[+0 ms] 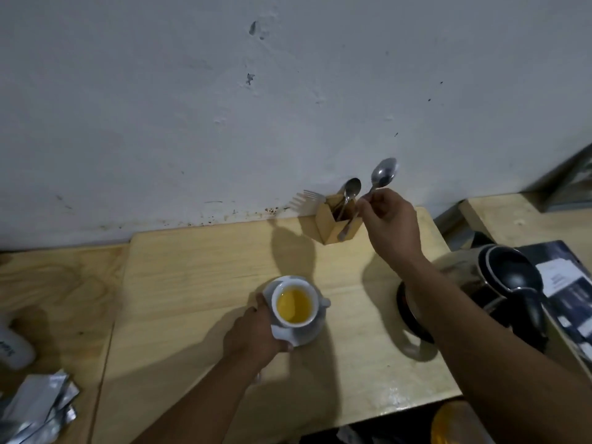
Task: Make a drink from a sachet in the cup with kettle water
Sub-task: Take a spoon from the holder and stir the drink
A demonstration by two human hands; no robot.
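- The cup [294, 304] stands on a saucer [307, 334] near the middle of the wooden bench [198, 283], and it holds a clear yellow liquid, so by my reading the powder and the kettle water are already in.
- The left hand [253, 334] is closed on the near-left edge of the saucer, thumb lying along the rim just beside the cup, steadying it.
- The right hand [389, 222] pinches the handle of a spoon [382, 173] between thumb and fingers, bowl end up, handle end hanging in front of the wooden cutlery holder [336, 221] at the back of the bench against the wall.
- A second spoon and a plastic fork [307, 198] stand in that holder.
- The step in hand looks like fetching a spoon for stirring.
- The next move would call for turning the spoon bowl-down, carrying it across to the cup and lowering it in gently, with the saucer held firm so nothing slops.
- The black kettle [499, 283] sits at the right, under the right forearm, which should clear it on the way.
- Silver sachets [38, 408] lie at the bench's lower left, well apart from the cup.
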